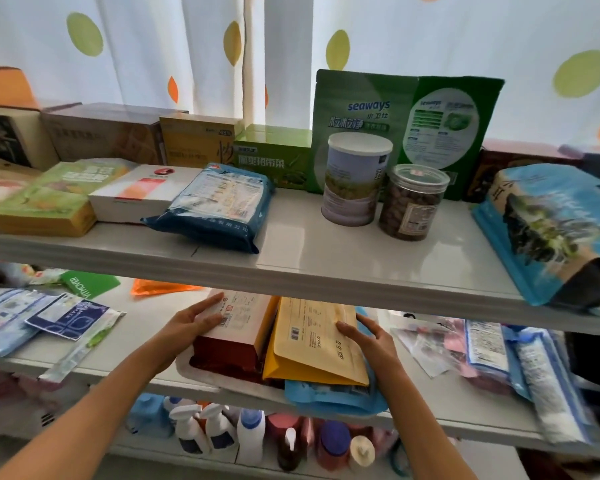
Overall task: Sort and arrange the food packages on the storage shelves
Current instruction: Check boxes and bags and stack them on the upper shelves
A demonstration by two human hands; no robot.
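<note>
Left hand [193, 318] lying with straight fingers on the red box [232, 336], right hand [369, 337] pressing flat on the yellow pouch [314, 344]; both packages sitting side by side on the middle shelf [146, 372], over a blue bag [333, 396], under the upper shelf [326, 258]

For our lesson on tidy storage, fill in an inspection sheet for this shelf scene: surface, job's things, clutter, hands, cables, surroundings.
Surface: grey shelves, several levels.
Job's things: red box and yellow pouch on middle shelf, over a blue pouch.
Clutter: loose packets left; tin, nut jar above; spray bottles below.
Hands: left hand on red box; right hand on yellow pouch.
Cables: nothing seen.
Surroundings: spotted curtain behind.
</note>
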